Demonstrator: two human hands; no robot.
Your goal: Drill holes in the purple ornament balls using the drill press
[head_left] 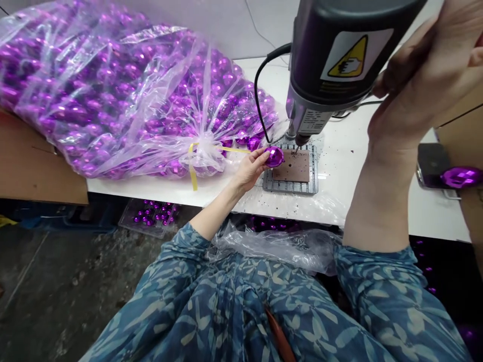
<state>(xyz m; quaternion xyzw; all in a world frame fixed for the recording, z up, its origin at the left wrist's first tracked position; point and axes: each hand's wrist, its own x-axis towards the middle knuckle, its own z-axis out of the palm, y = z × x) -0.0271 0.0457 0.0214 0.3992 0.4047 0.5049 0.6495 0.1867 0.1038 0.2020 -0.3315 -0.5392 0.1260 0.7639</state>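
Observation:
My left hand (pixel 252 168) pinches a shiny purple faceted ball ornament (pixel 274 157) between thumb and fingertips. The ornament is at the left edge of a brown block (pixel 298 173) with a hole in it, on the grey slotted base plate (pixel 314 183). Above the block hangs a black drill press (pixel 339 55), its thin bit (pixel 297 149) pointing down just right of the ornament. Raised at the right side of the drill head, my right hand (pixel 422 85) has curled fingers; the machine's body partly hides them, and what they grip cannot be made out.
A big clear bag (pixel 143 95) of purple ornaments, tied with yellow ribbon (pixel 193 171), covers the table's left side. Dark shavings dot the white tabletop (pixel 332 191). At right, another ornament (pixel 462 177) is near a dark box (pixel 433 161). Below left, a clear tray (pixel 128 218) holds more.

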